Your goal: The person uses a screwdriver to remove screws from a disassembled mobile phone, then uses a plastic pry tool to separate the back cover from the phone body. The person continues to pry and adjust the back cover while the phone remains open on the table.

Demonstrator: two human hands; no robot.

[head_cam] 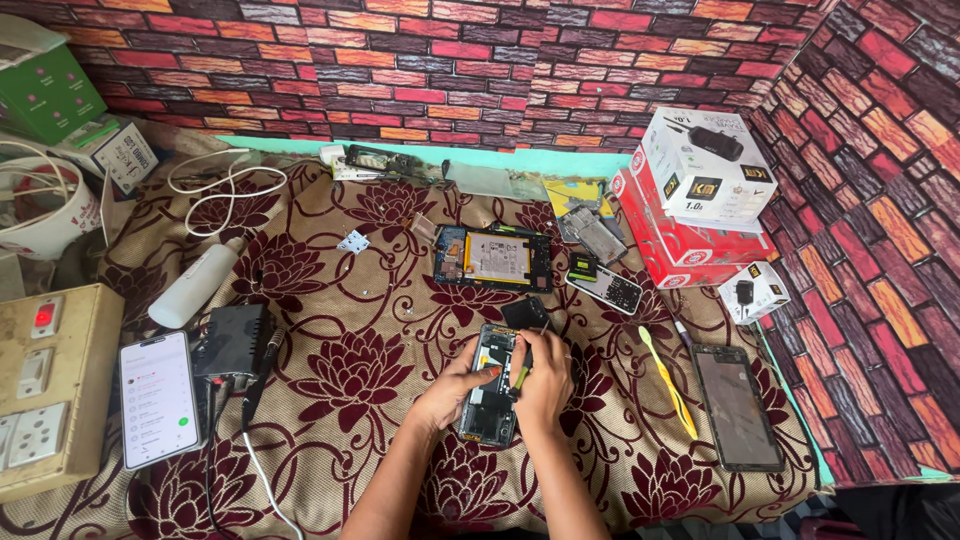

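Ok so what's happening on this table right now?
A person is working on an opened phone lying on the flowered cloth. The left hand steadies its side, while the right hand holds a small green-handled tool against its insides. Another opened phone lies further back, a yellow pry tool to the right.

Both forearms bare, left hand (452,388) and right hand (545,385) ungloved.

A small phone-repair workshop, it seems: opened phones (493,258) with bare insides lie on a flower-patterned cloth (340,380), beside a yellow pry tool (668,382), a loose screen panel (738,407), stacked accessory boxes (690,215) and a switchboard (45,390).
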